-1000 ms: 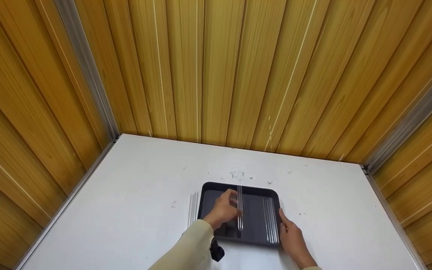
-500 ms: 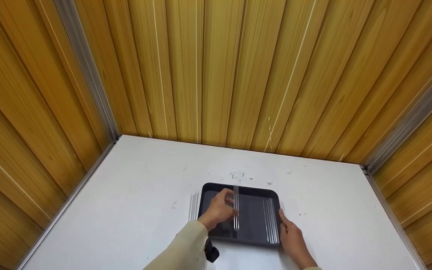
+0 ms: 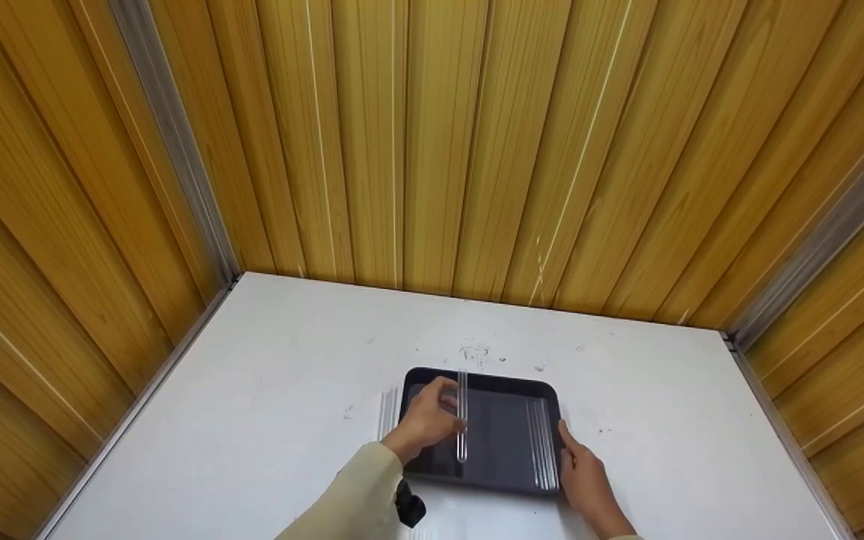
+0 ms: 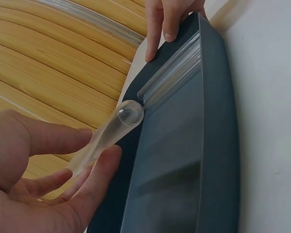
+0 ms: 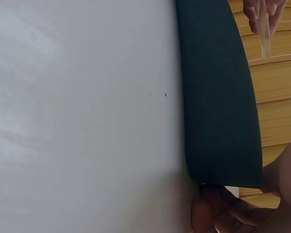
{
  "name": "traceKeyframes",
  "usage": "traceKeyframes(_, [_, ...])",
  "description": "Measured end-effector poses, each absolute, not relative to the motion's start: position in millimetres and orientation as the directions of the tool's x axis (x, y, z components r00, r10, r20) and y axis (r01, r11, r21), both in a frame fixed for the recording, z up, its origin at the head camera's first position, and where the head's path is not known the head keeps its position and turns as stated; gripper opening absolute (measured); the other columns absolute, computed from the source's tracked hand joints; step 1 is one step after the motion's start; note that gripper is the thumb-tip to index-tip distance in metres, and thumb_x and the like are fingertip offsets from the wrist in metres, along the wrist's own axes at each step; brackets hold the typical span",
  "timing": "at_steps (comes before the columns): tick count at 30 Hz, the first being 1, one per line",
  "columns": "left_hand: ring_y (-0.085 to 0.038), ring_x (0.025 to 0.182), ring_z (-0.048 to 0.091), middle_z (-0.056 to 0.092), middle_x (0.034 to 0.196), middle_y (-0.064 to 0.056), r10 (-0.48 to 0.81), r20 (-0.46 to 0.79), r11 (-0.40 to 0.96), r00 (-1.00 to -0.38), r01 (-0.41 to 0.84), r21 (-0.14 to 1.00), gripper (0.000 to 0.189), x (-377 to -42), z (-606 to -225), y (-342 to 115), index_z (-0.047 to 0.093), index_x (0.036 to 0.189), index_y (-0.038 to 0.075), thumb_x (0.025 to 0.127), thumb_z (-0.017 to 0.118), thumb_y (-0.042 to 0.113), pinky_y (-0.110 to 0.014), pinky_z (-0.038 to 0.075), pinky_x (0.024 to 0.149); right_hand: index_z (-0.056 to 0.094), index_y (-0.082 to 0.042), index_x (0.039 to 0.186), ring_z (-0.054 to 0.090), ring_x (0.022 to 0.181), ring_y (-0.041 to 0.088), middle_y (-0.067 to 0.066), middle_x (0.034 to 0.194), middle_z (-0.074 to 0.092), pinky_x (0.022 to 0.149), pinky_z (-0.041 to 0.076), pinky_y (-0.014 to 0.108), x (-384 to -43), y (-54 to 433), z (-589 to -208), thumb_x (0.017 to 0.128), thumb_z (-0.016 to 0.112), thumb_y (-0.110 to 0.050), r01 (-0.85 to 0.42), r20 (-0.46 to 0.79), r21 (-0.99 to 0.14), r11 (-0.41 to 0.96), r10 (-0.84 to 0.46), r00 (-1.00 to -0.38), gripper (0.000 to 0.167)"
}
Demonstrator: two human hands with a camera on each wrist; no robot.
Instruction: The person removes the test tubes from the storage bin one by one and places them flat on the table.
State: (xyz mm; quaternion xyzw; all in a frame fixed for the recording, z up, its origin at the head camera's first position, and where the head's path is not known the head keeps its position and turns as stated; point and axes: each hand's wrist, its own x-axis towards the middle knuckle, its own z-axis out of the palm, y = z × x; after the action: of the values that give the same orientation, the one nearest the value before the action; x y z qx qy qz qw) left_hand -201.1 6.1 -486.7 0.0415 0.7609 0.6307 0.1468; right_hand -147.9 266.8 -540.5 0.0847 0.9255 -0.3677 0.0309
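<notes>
My left hand [image 3: 427, 420] pinches a clear test tube [image 3: 463, 442] between thumb and fingers, over the left half of a dark tray [image 3: 492, 480]. In the left wrist view the rounded end of the test tube [image 4: 131, 114] points away from the palm, raised above the tray floor. Several more clear tubes [image 3: 542, 442] lie side by side along the tray's right wall. My right hand [image 3: 588, 484] grips the tray's right edge, thumb by the rim and fingers low against the outside, as the right wrist view shows.
More clear tubes [image 3: 388, 411] lie on the white table [image 3: 289, 390], just left of the tray. Yellow wood-patterned panels [image 3: 439, 150] wall in the back and sides. A black wrist device [image 3: 409, 506] hangs below my left sleeve.
My left hand has moved steadily left across the tray with the test tube in its grip. The right hand and the tray have stayed nearly in place.
</notes>
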Motion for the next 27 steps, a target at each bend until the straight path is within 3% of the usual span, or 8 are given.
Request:
traceKeyframes(8, [-0.02,0.079,0.064,0.059,0.111,-0.018,0.251,-0.166,0.206,-0.954,-0.115,0.972,0.061,-200.2,-485.6,-2.6,0.05,0.126,0.004,0.072,0.07,-0.014,-0.036,0.059,0.068,0.026,-0.006,0.15,0.033,0.138,0.041,0.024,0.15,0.032,0.111,0.031,0.054,-148.6,267.0,-541.8,0.1,0.034,-0.003,0.169,-0.114,-0.682,0.711,0.125,-0.986,0.051])
traceKeyframes(16, [-0.018,0.076,0.062,0.058,0.111,-0.018,0.242,-0.159,0.233,-0.957,-0.101,0.967,0.06,-196.2,-487.2,-11.9,0.05,0.125,0.004,0.071,0.069,-0.014,-0.043,0.059,0.072,0.026,-0.006,0.151,0.033,0.139,0.039,0.022,0.151,0.032,0.112,0.03,0.053,-148.2,267.7,-543.2,0.1,0.034,-0.003,0.167,-0.116,-0.685,0.709,0.121,-0.986,0.051])
traceKeyframes(27, [-0.019,0.078,0.063,0.059,0.111,-0.02,0.238,-0.156,0.249,-0.959,-0.095,0.964,0.061,-194.8,-487.7,-27.8,0.049,0.128,0.002,0.072,0.069,-0.012,-0.041,0.059,0.07,0.025,-0.007,0.151,0.032,0.139,0.04,0.023,0.151,0.03,0.111,0.031,0.053,-146.8,267.8,-540.8,0.1,0.035,-0.003,0.168,-0.12,-0.684,0.71,0.118,-0.986,0.052])
